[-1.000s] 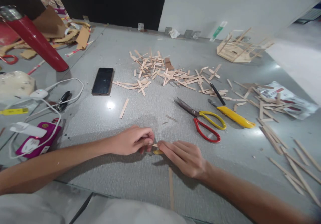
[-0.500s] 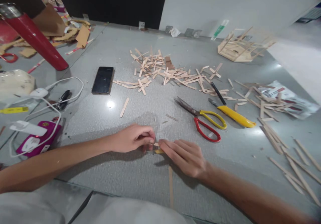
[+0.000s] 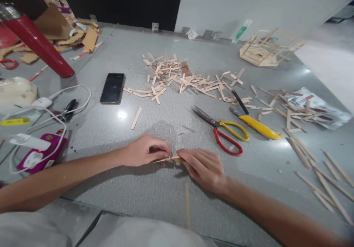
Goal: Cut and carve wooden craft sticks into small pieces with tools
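Just above the table, near its front edge, a thin wooden craft stick [image 3: 173, 157] spans the gap between my two hands. My left hand [image 3: 146, 150] pinches its left part between thumb and fingers. My right hand [image 3: 204, 167] has its fingers closed over the other end, where a small yellowish piece shows under the fingertips; what that piece is I cannot make out. A flat strip of wood [image 3: 188, 204] lies on the table below my right hand. Another craft stick [image 3: 136, 118] lies beyond my left hand.
Scissors [image 3: 221, 127] with red and yellow handles and a yellow cutter [image 3: 260, 127] lie right of centre. A pile of sticks [image 3: 166, 69] is farther back. At left are a phone [image 3: 113, 88], cables and a purple power block [image 3: 42, 153]. A stick frame [image 3: 262, 53] stands back right.
The stick between my hands has turned and shows more of its length, sticking out under my left hand. My right fingers have shifted slightly up and right.
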{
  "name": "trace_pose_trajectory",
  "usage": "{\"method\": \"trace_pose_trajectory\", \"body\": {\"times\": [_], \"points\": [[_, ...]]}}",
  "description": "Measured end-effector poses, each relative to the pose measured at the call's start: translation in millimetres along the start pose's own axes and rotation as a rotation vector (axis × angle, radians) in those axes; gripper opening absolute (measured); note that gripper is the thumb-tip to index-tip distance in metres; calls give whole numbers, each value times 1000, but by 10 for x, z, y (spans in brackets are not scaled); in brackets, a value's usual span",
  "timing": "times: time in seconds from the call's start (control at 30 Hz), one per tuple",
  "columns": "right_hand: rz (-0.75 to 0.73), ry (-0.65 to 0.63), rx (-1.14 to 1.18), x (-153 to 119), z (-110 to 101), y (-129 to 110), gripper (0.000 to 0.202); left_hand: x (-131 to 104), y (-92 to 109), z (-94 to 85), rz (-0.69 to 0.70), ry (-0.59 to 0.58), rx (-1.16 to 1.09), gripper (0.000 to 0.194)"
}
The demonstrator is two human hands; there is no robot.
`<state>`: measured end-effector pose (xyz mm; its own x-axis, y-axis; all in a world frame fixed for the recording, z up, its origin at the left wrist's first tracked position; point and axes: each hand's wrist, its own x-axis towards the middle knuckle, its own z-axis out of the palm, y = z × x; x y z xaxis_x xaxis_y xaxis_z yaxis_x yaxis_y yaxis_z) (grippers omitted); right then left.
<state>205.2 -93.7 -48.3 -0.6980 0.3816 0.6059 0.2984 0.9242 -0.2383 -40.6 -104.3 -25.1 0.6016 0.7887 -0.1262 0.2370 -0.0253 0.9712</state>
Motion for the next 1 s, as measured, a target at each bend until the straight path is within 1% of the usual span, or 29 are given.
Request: {"method": "trace_pose_trajectory", "body": {"times": [0.13,0.4,0.53,0.67,0.83,0.9,1.0], "points": [[-22,10,-1,8,-3,6,19,-11,15,10,19,-15,2,15],[-109,-37,-27,-1,-21,15,20,-20,35,11,45,-45,95,13],[-115,-57,-6,22,-48,11,22,-30,24,21,56,-49,92,12],[-114,-61,9,15,-48,12,22,-38,11,60,-10,-76,-56,14],[-5,2,60,4,2,9,19,-12,-3,92,-73,-88,-277,29],[16,42,55,14,18,8,18,-1,-12,88,-76,-81,-318,32],[28,65,46,34,24,6,16,0,-26,78,-69,-80,-343,30]]}}
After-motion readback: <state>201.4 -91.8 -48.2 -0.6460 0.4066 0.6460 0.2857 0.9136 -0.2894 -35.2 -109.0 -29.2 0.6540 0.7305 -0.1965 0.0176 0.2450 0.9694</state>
